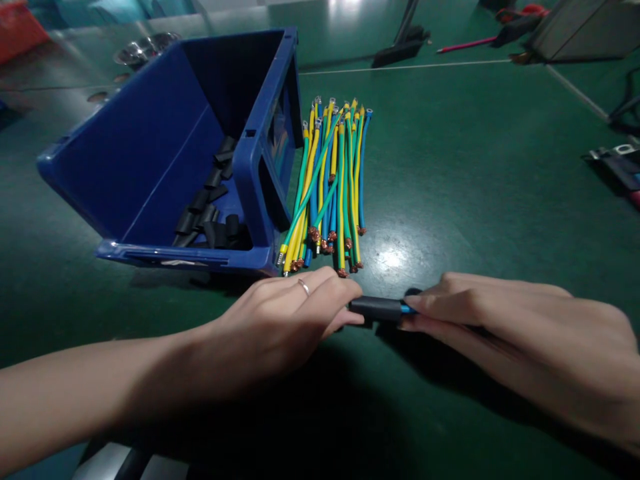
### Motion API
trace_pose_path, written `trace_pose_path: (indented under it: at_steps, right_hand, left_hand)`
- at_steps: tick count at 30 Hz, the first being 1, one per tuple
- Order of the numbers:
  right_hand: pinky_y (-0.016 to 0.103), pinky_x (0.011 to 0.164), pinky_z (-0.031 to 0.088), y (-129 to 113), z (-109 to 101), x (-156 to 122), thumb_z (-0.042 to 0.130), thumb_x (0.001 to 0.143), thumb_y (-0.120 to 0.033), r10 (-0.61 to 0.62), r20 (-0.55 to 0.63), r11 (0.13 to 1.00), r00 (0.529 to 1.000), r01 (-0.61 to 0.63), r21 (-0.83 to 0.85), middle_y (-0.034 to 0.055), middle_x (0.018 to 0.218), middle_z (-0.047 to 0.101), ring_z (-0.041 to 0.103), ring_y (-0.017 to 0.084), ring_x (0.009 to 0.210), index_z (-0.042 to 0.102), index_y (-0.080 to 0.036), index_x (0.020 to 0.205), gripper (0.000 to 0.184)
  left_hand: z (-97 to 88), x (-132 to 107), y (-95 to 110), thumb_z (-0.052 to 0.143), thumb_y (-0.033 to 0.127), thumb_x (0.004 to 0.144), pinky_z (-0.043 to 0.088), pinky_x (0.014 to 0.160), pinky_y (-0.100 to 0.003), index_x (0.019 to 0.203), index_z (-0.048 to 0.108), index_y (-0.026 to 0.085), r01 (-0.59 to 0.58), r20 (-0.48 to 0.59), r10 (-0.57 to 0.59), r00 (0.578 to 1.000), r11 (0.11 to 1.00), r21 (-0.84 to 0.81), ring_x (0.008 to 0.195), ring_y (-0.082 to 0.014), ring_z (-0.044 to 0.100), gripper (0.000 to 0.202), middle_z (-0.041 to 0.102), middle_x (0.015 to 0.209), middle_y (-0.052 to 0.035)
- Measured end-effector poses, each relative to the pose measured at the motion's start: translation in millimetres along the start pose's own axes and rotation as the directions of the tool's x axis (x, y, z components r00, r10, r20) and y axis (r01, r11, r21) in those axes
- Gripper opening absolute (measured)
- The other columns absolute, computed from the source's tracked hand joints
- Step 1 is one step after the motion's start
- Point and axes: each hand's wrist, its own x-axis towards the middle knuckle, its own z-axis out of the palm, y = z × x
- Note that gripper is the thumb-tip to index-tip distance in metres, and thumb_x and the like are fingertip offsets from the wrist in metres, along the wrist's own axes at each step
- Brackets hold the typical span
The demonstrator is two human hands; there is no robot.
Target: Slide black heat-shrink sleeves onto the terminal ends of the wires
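My left hand (295, 310), a ring on one finger, is closed on the left end of a short black sleeve (376, 309). From the sleeve's right end comes a blue wire (407, 309), pinched between the fingers of my right hand (493, 320). How far the wire reaches inside the sleeve is hidden. Just beyond my left hand lies a bundle of short cut wires (341, 193), yellow-green and blue, with metal lugs at the far ends and bare copper at many near ends.
A blue plastic bin (135, 153) stands at the left with several black sleeve pieces (200, 213) inside. On the green table (450, 167), a dark tool (400, 50) and a grey box (590, 30) are at the back. A metal object (620, 160) lies at the right edge.
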Motion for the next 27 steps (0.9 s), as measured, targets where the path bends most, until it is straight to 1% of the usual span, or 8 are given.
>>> trace_pose_path:
  at_steps: [4,8,10,12,16,20,24,27]
  right_hand:
    - [0.020,0.048,0.046,-1,-1,2,0.050,0.102,-0.023,-0.009,0.012,1.000,1.000,0.009,0.019,-0.0022,0.069,0.071,0.067,0.009,0.055,0.065,-0.020,0.086,0.022]
    - [0.022,0.045,0.043,-3,-1,0,0.048,0.103,-0.038,0.028,0.009,0.997,1.000,-0.027,-0.075,-0.0023,0.067,0.070,0.063,0.009,0.049,0.063,-0.021,0.085,0.029]
    - [0.022,0.045,0.042,-3,0,-1,0.045,0.104,-0.041,0.055,0.002,0.992,0.999,-0.054,-0.110,-0.0028,0.065,0.068,0.061,0.009,0.047,0.063,-0.021,0.089,0.031]
    - [0.023,0.047,0.042,-2,1,-4,0.045,0.105,-0.038,0.044,-0.007,0.991,0.999,-0.045,-0.130,-0.0033,0.067,0.067,0.061,0.010,0.049,0.063,-0.021,0.099,0.026]
    - [0.023,0.050,0.039,2,2,-7,0.051,0.103,-0.027,-0.053,0.023,0.991,0.998,0.056,-0.121,-0.0030,0.069,0.062,0.058,0.009,0.054,0.062,-0.018,0.118,0.021]
    - [0.024,0.051,0.037,5,4,-5,0.054,0.101,-0.022,-0.073,0.019,0.990,0.997,0.075,-0.116,-0.0038,0.069,0.055,0.053,0.008,0.055,0.063,-0.016,0.118,0.020]
    - [0.024,0.051,0.036,5,4,-5,0.053,0.102,-0.022,-0.075,0.026,0.991,0.997,0.077,-0.113,-0.0044,0.068,0.052,0.050,0.008,0.054,0.063,-0.015,0.117,0.019]
    - [0.024,0.051,0.035,3,2,-7,0.054,0.101,-0.021,-0.082,0.019,0.988,0.996,0.084,-0.131,-0.0045,0.068,0.053,0.050,0.008,0.054,0.063,-0.016,0.117,0.019]
  left_hand:
    - [-1.3,0,2,0.044,0.030,0.108,0.051,0.068,-0.024,0.107,0.053,0.022,0.021,-0.006,-0.022,1.000,1.000,-0.005,0.079,-0.0129,0.068,0.012,0.066,0.092,0.0021]
    - [-4.0,2,3,0.042,0.032,0.109,0.050,0.071,-0.025,0.104,0.054,0.021,0.012,0.016,-0.013,1.000,0.999,0.040,0.081,-0.0135,0.068,0.017,0.066,0.092,0.0019]
    - [-4.6,3,2,0.042,0.033,0.109,0.049,0.069,-0.025,0.100,0.054,0.021,-0.007,0.043,0.006,0.999,1.000,0.028,0.080,-0.0130,0.067,0.019,0.065,0.091,0.0022]
    - [-4.5,2,1,0.042,0.034,0.109,0.048,0.068,-0.025,0.101,0.054,0.021,-0.023,0.060,0.022,0.998,1.000,0.005,0.079,-0.0127,0.066,0.019,0.064,0.091,0.0025]
    - [-3.6,1,1,0.041,0.035,0.109,0.047,0.068,-0.025,0.101,0.054,0.021,-0.030,0.057,0.030,0.998,1.000,-0.001,0.077,-0.0124,0.065,0.020,0.063,0.090,0.0030]
    - [-5.2,2,1,0.041,0.036,0.109,0.046,0.067,-0.025,0.102,0.054,0.021,-0.022,0.073,0.022,0.997,1.000,0.006,0.076,-0.0121,0.064,0.021,0.062,0.089,0.0034]
    - [-10.9,6,1,0.048,0.033,0.107,0.046,0.067,-0.024,0.100,0.055,0.020,-0.015,0.143,0.018,0.990,1.000,-0.019,0.077,-0.0117,0.064,0.016,0.062,0.089,0.0031]
    - [-14.1,8,1,0.049,0.035,0.106,0.046,0.066,-0.023,0.096,0.056,0.019,-0.022,0.159,0.026,0.987,0.999,-0.025,0.076,-0.0115,0.064,0.021,0.063,0.087,0.0026]
